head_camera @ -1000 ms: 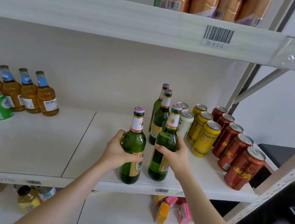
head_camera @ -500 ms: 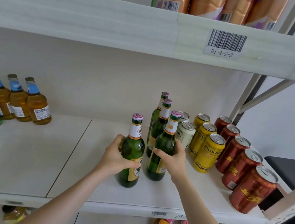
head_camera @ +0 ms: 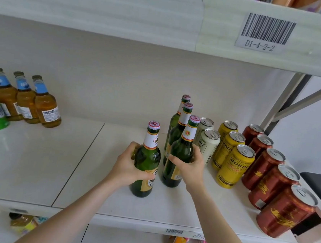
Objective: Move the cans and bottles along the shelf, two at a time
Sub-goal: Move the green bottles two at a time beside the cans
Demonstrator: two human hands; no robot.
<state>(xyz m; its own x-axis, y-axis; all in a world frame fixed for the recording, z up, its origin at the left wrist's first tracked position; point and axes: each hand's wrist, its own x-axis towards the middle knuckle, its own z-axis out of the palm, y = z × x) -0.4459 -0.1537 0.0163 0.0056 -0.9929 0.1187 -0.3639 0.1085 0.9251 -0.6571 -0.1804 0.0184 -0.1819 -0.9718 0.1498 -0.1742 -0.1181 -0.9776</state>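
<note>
Leftward, the smooth white shelf [head_camera: 30, 166] ran open as far as the amber bottles [head_camera: 46, 106]. Toward its front edge, the left hand [head_camera: 127, 166] gripped the nearer green bottle [head_camera: 148, 158] and the right hand [head_camera: 191, 167] gripped the farther green bottle [head_camera: 181, 149]: glossy glass, round-bodied, upright, capped necks up, beside the white cans [head_camera: 210, 145].

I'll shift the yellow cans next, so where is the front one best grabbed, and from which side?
Probably round the middle of the front yellow can, reaching in over the shelf edge. It stands upright, a plain cylinder, with yellow cans close behind and red cans to its right.
</note>
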